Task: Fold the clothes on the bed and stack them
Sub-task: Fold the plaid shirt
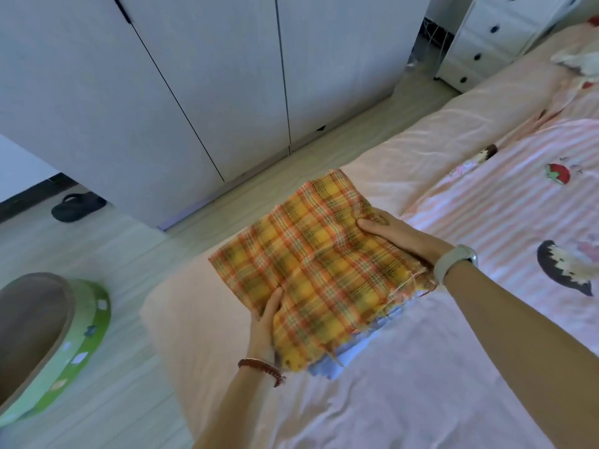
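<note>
A folded yellow and orange plaid cloth (321,264) sits near the left edge of the pink bed (405,377). Under its near corner a pale blue folded garment (343,358) peeks out. My left hand (264,322) grips the plaid cloth's near left edge, thumb on top and fingers hidden beneath. My right hand (398,236), with a watch on its wrist, holds the right side, thumb pressed on top and fingers tucked under the fabric. The cloth's frayed edge faces me.
A striped pink quilt with cartoon prints (518,202) covers the bed's right side. A green round cat scratcher (61,345) stands on the floor at left. White wardrobe doors (194,76), a dark slipper (76,207) and a white drawer unit (486,37) lie beyond.
</note>
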Tool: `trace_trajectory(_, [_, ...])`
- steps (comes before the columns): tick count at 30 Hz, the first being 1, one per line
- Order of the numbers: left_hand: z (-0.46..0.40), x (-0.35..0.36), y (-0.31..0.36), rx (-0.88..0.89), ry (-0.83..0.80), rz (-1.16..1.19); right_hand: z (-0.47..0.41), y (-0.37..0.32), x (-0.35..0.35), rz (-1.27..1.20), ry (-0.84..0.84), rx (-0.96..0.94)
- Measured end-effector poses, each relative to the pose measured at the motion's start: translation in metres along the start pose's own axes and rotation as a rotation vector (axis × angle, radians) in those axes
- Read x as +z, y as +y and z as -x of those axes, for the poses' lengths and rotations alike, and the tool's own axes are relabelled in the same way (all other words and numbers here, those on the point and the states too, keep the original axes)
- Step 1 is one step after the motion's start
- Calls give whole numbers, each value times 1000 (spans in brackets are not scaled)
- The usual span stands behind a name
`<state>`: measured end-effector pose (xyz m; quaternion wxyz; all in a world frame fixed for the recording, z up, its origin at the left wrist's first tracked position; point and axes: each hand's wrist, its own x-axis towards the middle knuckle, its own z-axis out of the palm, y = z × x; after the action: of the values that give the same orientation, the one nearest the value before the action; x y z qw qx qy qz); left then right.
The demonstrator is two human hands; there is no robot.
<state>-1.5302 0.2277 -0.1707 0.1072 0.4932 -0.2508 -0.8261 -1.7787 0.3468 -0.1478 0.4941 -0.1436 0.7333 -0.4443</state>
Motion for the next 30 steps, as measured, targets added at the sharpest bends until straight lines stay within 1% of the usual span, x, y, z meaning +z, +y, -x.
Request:
trace_trajectory(2, [-1,-11,12,-1,-49,-27,12,-1,8,-10,2,-27])
trace_trajectory(3, [2,-12,15,40,-56,-65,16,0,12,-1,-1,-42])
trace_trajectory(4, [5,-9,14,118,-38,-138,17,1,14,23,5,-52])
trace_trajectory(5, [9,-4,11,212,32,-261,18,1,14,67,21,-51])
trace_trajectory(6, [13,1,7,300,146,-394,19,1,13,133,52,-38])
trace_trajectory(8, [18,10,3,445,357,-600,19,-1,7,300,164,-33])
trace_trajectory(10, [17,15,10,605,453,-798,21,-7,-1,500,267,-77])
trace_trajectory(12, [17,21,19,775,473,-1069,22,-15,-7,695,313,-113])
trace_trajectory(13, [19,25,23,865,441,-1181,22,-18,-8,739,318,-117])
trace_trajectory(14, [20,29,24,932,372,-1242,23,-19,-7,738,318,-114])
trace_trajectory(15, [23,34,23,937,287,-1255,23,-19,-5,711,318,-108])
trace_trajectory(17, [27,41,18,774,155,-1214,23,-18,0,684,330,-93])
trace_trajectory(18, [29,42,15,695,140,-1227,24,-18,2,704,340,-96])
trace_trajectory(19, [31,43,11,661,162,-1288,25,-18,3,734,361,-114])
trace_trajectory(20, [33,43,8,664,192,-1376,26,-19,1,766,400,-144])
trace_trajectory(21, [35,43,5,705,217,-1474,27,-21,0,798,445,-179])
trace_trajectory(23, [38,46,4,871,231,-1625,28,-24,-2,857,504,-246])
trace_trajectory(25, [36,48,3,1029,171,-1728,28,-23,-3,898,515,-277])
trace_trajectory(26, [35,47,3,1040,136,-1783,28,-21,-3,911,515,-272])
trace_trajectory(28, [30,44,6,906,72,-1877,27,-13,-2,926,523,-267])
trace_trajectory(30, [24,40,7,754,46,-1942,24,-8,0,965,513,-254])
